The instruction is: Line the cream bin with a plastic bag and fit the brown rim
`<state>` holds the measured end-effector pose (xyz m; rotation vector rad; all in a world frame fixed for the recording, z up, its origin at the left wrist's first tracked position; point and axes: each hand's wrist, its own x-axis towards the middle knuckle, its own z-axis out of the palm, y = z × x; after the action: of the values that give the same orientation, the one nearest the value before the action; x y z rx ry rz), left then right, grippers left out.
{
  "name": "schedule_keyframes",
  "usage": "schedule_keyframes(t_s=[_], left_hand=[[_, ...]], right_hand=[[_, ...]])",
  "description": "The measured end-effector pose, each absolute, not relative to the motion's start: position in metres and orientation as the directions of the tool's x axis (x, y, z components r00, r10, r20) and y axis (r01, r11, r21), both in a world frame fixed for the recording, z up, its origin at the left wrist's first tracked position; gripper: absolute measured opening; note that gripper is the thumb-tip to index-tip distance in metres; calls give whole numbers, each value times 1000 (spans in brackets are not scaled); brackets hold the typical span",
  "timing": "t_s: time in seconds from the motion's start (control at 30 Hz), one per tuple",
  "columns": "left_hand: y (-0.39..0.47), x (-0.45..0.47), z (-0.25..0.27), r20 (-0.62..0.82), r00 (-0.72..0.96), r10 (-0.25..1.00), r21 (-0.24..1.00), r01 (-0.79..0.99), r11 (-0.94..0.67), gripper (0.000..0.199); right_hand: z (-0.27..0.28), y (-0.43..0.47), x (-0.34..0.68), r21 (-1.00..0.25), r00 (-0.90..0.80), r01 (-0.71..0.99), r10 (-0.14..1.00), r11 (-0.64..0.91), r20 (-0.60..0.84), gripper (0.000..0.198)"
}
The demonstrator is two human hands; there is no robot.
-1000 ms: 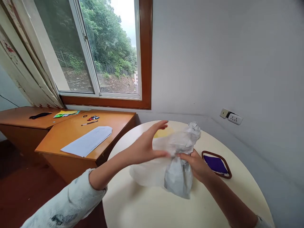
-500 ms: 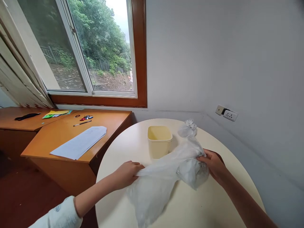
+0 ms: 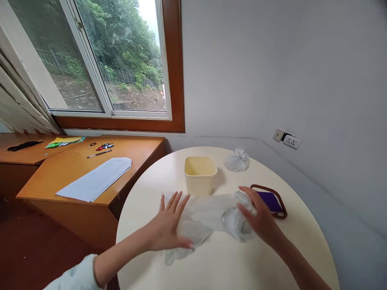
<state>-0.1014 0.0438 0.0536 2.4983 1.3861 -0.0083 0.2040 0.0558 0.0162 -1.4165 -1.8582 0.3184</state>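
A crumpled white translucent plastic bag lies across the round table, its right end bunched up. My left hand is over the bag's left part with fingers spread. At the bunched end my right hand is slightly blurred, its thumb and fingers apart beside the plastic. Just behind the bag stands a pale yellow square plastic container, open at the top. Right of my right hand lies a purple flat item with a brown loop-shaped frame, partly hidden by the hand.
A knotted white plastic bag sits at the back of the cream round table. On the wooden desk at left are paper sheets, a pen and keys. A wall socket is at right.
Both hands have let go of the bag, which has dropped flatter onto the table. My left hand has spread its fingers. The purple item with the brown frame has come into sight.
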Motion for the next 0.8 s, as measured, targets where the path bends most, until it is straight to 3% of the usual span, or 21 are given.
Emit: schedule_keyframes(t_s=[0.1,0.23,0.4,0.57,0.8], left_hand=[[43,-84,29,-145,526,838,178,847,-501,121],[50,-88,5,-189,491,850,195,867,-458,117],[58,-119,4,-119,512,850,319,831,-456,95],[66,-139,0,-125,522,844,264,838,-479,84],[70,-140,3,-74,560,825,153,824,-546,61]], right_hand=[[17,52,168,-405,-433,731,832,549,346,66],[0,56,158,-295,-556,746,802,597,218,60],[-10,53,194,-432,-479,760,868,486,134,52],[-15,42,234,-689,-323,661,942,296,95,32],[-11,45,279,-634,-61,755,981,167,185,35]])
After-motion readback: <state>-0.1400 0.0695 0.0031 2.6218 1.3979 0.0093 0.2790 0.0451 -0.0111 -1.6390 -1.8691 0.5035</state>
